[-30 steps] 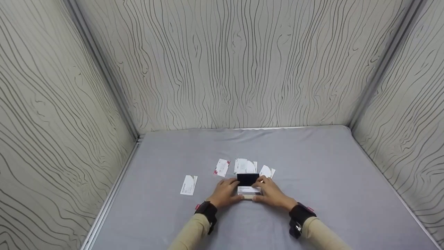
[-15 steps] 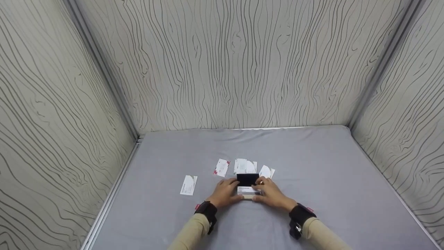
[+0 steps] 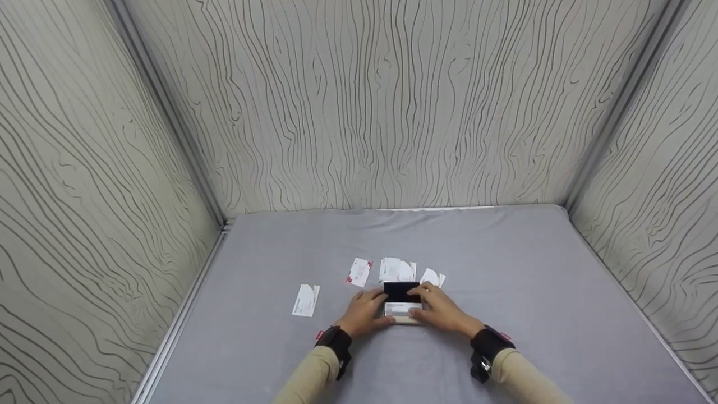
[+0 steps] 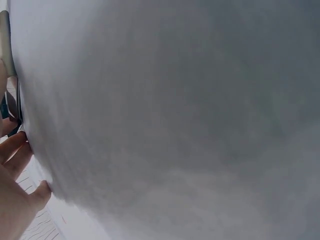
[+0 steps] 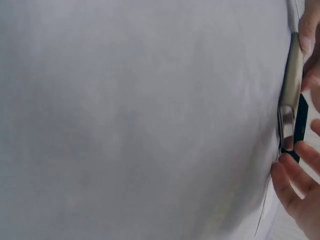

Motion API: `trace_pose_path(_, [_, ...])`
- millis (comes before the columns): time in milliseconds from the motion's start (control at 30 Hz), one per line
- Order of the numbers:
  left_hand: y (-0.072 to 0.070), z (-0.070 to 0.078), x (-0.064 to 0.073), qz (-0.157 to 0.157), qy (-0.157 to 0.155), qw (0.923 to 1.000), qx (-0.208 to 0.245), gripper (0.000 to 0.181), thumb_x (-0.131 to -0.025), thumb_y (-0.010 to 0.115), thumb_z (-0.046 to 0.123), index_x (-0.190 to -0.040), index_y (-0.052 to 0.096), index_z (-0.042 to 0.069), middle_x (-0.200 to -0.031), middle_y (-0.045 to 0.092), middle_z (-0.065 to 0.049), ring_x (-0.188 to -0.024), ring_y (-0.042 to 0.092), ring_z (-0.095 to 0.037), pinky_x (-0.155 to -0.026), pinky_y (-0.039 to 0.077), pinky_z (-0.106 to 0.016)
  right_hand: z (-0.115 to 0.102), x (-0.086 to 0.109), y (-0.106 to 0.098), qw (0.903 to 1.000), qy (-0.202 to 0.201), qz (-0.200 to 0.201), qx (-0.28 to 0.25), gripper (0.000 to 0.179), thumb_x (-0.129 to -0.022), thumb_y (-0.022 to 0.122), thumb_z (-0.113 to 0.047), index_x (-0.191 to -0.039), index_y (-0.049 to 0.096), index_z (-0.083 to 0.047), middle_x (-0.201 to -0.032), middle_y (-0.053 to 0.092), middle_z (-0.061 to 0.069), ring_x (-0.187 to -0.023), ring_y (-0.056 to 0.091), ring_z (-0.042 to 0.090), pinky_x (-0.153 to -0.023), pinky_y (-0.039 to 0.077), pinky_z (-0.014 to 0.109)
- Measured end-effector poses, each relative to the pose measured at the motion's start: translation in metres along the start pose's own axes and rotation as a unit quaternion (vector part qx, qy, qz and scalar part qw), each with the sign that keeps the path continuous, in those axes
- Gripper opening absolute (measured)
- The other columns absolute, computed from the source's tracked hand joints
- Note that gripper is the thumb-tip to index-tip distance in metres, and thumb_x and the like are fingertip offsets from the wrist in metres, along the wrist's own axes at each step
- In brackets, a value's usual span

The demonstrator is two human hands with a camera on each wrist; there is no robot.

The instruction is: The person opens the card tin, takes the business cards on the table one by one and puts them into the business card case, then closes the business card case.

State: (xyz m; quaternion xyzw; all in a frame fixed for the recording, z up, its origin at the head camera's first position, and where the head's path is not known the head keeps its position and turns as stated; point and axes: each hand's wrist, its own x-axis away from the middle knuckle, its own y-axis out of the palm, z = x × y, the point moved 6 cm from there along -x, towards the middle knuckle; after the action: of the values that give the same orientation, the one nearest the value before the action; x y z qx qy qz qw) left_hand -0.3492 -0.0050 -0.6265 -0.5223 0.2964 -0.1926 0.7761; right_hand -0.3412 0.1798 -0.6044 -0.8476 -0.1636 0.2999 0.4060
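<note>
An open business card case (image 3: 401, 290) lies on the table, its black-lined lid raised at the back. White business cards (image 3: 395, 308) sit in its lower half, behind a beige front edge. My left hand (image 3: 362, 314) grips the left end, thumb at the front corner and fingers along the side. At the other end, my right hand (image 3: 446, 311) has its thumb on the cards and a fingertip against the lid. In the right wrist view, the metal side of the case (image 5: 288, 127) shows beside the right fingers (image 5: 286, 187). The left wrist view catches the left hand (image 4: 17, 192) only at its edge.
Several loose business cards lie on the grey cloth (image 3: 252, 252): a card (image 3: 305, 300) to the left, a red-cornered card (image 3: 359, 272), overlapping cards (image 3: 397, 269) behind the case, and more cards (image 3: 431, 276) behind the right hand. Patterned walls (image 3: 381, 112) enclose the table.
My right thumb has moved from the front edge up onto the cards, and a right finger has shifted onto the lid. The left hand has stayed in place.
</note>
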Motion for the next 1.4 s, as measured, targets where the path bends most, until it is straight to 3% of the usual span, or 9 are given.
trace_pose_path(167, [0.0,0.0,0.0,0.004,-0.001,1.0,0.007,0.06,-0.092,0.068,0.043,-0.13,0.06,-0.002,-0.133,0.057,-0.016,-0.125,0.052,-0.028,-0.105,0.038,-0.05,0.012,-0.005,-0.016,0.9954,0.032,0.082,0.039,0.022,-0.089,0.071,-0.007,-0.109,0.066,0.001,-0.102,0.059,0.014,-0.092,0.058,0.034,-0.079,0.048,0.048])
trace_pose_path(300, [-0.001,0.001,0.0,-0.009,-0.013,0.9998,0.013,0.06,-0.091,0.069,0.042,-0.131,0.059,-0.002,-0.135,0.056,-0.016,-0.127,0.051,-0.028,-0.107,0.036,-0.049,0.026,-0.007,-0.024,0.9867,0.073,0.106,0.1,0.021,-0.085,0.073,-0.004,-0.105,0.067,0.003,-0.101,0.059,0.018,-0.091,0.056,0.039,-0.076,0.047,0.053])
trace_pose_path(433, [-0.001,0.002,0.0,-0.02,-0.027,0.9993,0.017,0.06,-0.092,0.069,0.043,-0.132,0.059,-0.002,-0.136,0.055,-0.014,-0.129,0.05,-0.027,-0.108,0.035,-0.049,0.039,-0.006,-0.024,0.9818,0.11,0.087,0.128,0.028,-0.085,0.073,-0.006,-0.109,0.066,0.006,-0.107,0.058,0.023,-0.1,0.055,0.044,-0.079,0.047,0.058])
trace_pose_path(633, [0.002,0.002,0.0,-0.025,-0.035,0.9988,0.023,0.061,-0.092,0.068,0.044,-0.133,0.059,-0.001,-0.136,0.056,-0.014,-0.129,0.05,-0.026,-0.109,0.034,-0.048,0.053,-0.005,-0.02,0.9792,0.156,0.03,0.126,0.048,-0.087,0.073,-0.015,-0.124,0.057,0.01,-0.125,0.053,0.033,-0.118,0.048,0.051,-0.092,0.042,0.064])
trace_pose_path(900, [-0.003,0.003,0.0,-0.008,-0.015,0.9998,0.003,0.06,-0.091,0.069,0.042,-0.131,0.06,-0.001,-0.134,0.057,-0.015,-0.126,0.052,-0.027,-0.106,0.037,-0.051,0.059,-0.003,-0.016,0.9769,0.181,-0.05,0.103,0.069,-0.091,0.069,-0.025,-0.137,0.042,0.018,-0.138,0.037,0.044,-0.132,0.032,0.057,-0.105,0.027,0.066])
trace_pose_path(1400, [0.004,-0.001,0.0,-0.013,-0.026,0.9995,0.015,0.061,-0.093,0.067,0.044,-0.133,0.058,0.0,-0.137,0.055,-0.015,-0.129,0.049,-0.028,-0.109,0.034,-0.05,0.059,-0.001,-0.023,0.9757,0.188,-0.057,0.098,0.063,-0.09,0.073,-0.021,-0.135,0.046,0.014,-0.133,0.047,0.037,-0.125,0.042,0.053,-0.103,0.033,0.064])
